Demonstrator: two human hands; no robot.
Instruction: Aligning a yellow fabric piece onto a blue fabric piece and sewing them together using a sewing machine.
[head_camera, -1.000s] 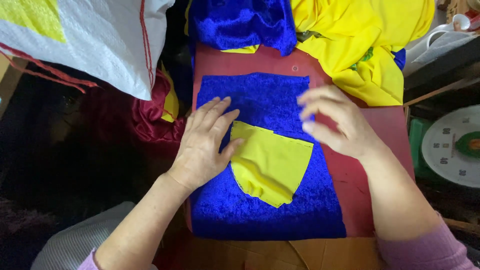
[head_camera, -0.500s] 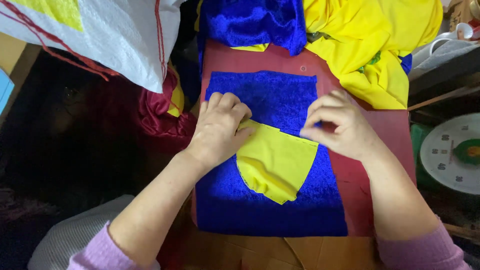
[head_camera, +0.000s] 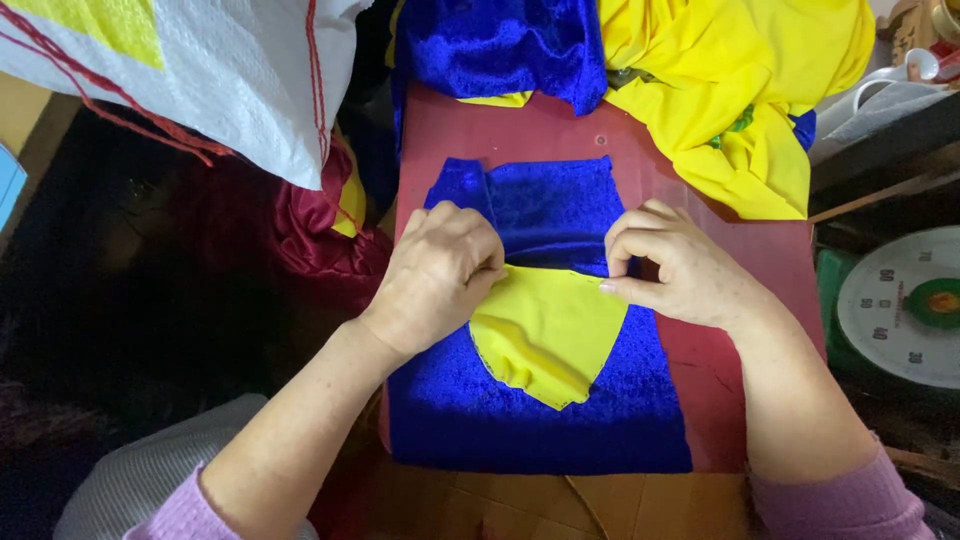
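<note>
A blue velvet fabric piece lies flat on a red board. On top of it sits a yellow fabric piece with a curved, pointed lower edge. My left hand pinches the yellow piece's top left corner together with the blue velvet. My right hand pinches its top right corner, thumb and forefinger closed on the edge. The top left corner of the blue velvet is folded up.
More blue velvet and a heap of yellow cloth lie at the board's far end. A white woven sack hangs at upper left over dark red cloth. A round white scale stands at the right.
Both hands moved from lying flat on the fabrics to pinching the yellow piece's top corners. The yellow piece now lies flatter, and the velvet's top left corner has lifted.
</note>
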